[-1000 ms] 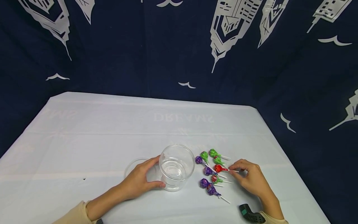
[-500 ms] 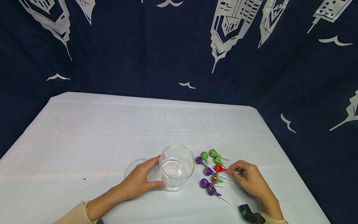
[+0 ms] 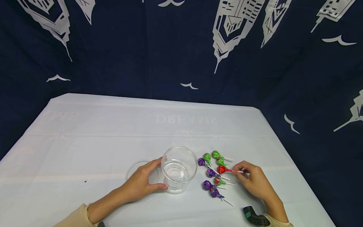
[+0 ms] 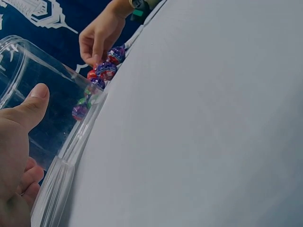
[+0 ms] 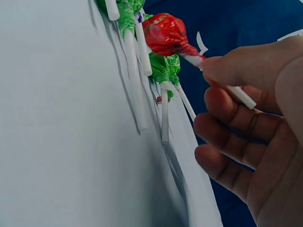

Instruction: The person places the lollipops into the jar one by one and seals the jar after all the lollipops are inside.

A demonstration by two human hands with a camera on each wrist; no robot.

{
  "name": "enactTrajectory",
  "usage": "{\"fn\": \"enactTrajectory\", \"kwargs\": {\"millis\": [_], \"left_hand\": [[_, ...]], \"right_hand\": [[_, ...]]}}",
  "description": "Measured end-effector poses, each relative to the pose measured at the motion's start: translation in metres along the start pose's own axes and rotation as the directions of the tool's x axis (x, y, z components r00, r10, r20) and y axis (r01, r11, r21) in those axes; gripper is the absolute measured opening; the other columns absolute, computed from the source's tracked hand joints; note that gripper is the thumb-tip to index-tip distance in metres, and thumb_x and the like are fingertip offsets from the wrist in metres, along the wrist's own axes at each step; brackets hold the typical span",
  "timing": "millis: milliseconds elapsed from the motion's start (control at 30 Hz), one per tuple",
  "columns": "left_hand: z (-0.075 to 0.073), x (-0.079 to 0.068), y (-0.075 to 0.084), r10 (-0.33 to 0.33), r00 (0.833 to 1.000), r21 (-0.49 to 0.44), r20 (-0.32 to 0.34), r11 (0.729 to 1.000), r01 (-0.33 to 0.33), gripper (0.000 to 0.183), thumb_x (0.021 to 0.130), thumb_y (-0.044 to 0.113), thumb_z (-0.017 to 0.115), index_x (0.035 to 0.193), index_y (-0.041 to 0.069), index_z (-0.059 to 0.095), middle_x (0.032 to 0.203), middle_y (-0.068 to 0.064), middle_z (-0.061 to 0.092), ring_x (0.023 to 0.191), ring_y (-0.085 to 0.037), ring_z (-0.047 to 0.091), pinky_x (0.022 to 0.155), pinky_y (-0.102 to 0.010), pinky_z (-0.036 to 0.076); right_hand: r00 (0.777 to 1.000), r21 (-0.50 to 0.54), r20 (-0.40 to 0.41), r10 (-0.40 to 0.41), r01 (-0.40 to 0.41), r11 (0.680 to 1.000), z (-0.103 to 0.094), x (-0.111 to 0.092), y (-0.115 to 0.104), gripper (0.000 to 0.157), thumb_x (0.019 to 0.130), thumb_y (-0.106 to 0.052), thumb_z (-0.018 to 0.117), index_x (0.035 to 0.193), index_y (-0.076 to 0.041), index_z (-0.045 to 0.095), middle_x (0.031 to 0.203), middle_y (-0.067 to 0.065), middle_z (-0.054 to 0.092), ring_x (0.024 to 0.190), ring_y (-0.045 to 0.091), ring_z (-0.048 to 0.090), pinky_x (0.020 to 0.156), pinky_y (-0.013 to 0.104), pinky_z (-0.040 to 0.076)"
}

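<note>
My left hand (image 3: 144, 183) holds the left side of a clear plastic jar (image 3: 179, 171), with the thumb on the near side. The jar stands upright with its mouth up and nothing inside. Between thumb and forefinger, my right hand (image 3: 252, 179) pinches the white stick of a red-wrapped lollipop (image 5: 165, 35). In the right wrist view its head hangs over the green lollipops (image 5: 163, 68). Purple lollipops (image 3: 208, 185) and more green ones lie on the cloth between the jar and my right hand, sticks mostly pointing right.
A clear round lid (image 4: 52, 189) lies beside the jar, partly behind my left hand in the head view. White cloth (image 3: 99, 151) covers the table. A dark blue printed curtain (image 3: 170, 47) hangs behind it. A black device (image 3: 255, 217) sits at my right wrist.
The red lollipop has risen slightly, and its stick lies more level in my right fingers. My left hand and the jar stay in place.
</note>
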State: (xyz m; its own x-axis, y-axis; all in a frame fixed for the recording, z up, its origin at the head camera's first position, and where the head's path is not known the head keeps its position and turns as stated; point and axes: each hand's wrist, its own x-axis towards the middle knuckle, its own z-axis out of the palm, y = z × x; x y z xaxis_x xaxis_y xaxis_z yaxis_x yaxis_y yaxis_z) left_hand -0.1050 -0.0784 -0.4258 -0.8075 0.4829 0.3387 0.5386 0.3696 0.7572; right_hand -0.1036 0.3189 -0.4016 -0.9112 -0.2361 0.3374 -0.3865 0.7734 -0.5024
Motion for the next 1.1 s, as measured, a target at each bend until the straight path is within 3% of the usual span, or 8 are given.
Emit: {"fn": "enactTrajectory", "kwargs": {"millis": [233,467,667,867,1000,1100], "left_hand": [[0.000,0.000,-0.001,-0.002,1.000,0.002,0.001,1.000,0.002,0.086,0.076,0.037,0.085,0.147,0.010,0.045,0.139,-0.002,0.056,0.127,-0.021,0.052,0.106,-0.044,0.043],[0.000,-0.001,-0.001,0.002,1.000,0.003,0.002,1.000,-0.002,0.086,0.076,0.037,0.085,0.147,0.009,0.045,0.139,-0.002,0.057,0.127,-0.022,0.052,0.106,-0.045,0.043],[0.000,-0.001,-0.001,-0.003,1.000,0.013,0.008,1.000,0.003,0.086,0.076,0.036,0.085,0.147,0.009,0.045,0.139,-0.002,0.056,0.127,-0.022,0.052,0.106,-0.046,0.043],[0.000,-0.001,0.000,-0.003,1.000,0.013,0.009,1.000,0.003,0.086,0.076,0.036,0.085,0.147,0.009,0.044,0.139,-0.002,0.056,0.127,-0.022,0.052,0.106,-0.045,0.043],[0.000,-0.001,-0.001,0.000,1.000,0.008,0.015,1.000,0.000,0.086,0.077,0.038,0.084,0.147,0.009,0.044,0.140,-0.002,0.056,0.128,-0.022,0.052,0.107,-0.045,0.043],[0.000,-0.001,-0.001,0.000,1.000,0.008,0.020,1.000,0.000,0.086,0.078,0.041,0.082,0.147,0.009,0.043,0.140,-0.002,0.055,0.128,-0.022,0.052,0.106,-0.045,0.043]], "right_hand": [[0.998,0.053,-0.047,0.048,-0.046,0.998,0.003,0.001,-0.003,0.020,0.082,0.005,0.075,0.083,-0.013,0.068,0.081,-0.009,0.066,0.075,0.005,0.058,0.067,0.024,0.052],[0.990,0.243,-0.136,0.023,0.011,0.970,0.011,0.003,-0.007,0.019,0.082,0.012,0.072,0.087,-0.006,0.068,0.083,0.001,0.066,0.076,0.006,0.056,0.063,0.016,0.046],[0.985,0.407,-0.166,0.047,0.025,0.913,0.016,0.005,-0.014,0.012,0.085,0.015,0.067,0.088,0.003,0.066,0.084,0.006,0.064,0.074,0.005,0.056,0.059,0.017,0.047],[0.980,0.583,-0.182,0.080,0.042,0.811,0.020,0.006,-0.024,0.009,0.087,0.019,0.061,0.087,0.010,0.062,0.086,0.013,0.064,0.079,0.008,0.063,0.069,0.016,0.053],[0.979,0.645,-0.192,0.075,0.069,0.761,0.022,0.007,-0.030,0.009,0.088,0.020,0.059,0.087,0.012,0.061,0.085,0.011,0.064,0.077,0.010,0.063,0.070,0.018,0.054],[0.977,0.666,-0.198,0.081,0.073,0.743,0.023,0.008,-0.034,0.008,0.088,0.021,0.058,0.087,0.013,0.061,0.086,0.007,0.064,0.076,0.010,0.063,0.070,0.018,0.054]]}}
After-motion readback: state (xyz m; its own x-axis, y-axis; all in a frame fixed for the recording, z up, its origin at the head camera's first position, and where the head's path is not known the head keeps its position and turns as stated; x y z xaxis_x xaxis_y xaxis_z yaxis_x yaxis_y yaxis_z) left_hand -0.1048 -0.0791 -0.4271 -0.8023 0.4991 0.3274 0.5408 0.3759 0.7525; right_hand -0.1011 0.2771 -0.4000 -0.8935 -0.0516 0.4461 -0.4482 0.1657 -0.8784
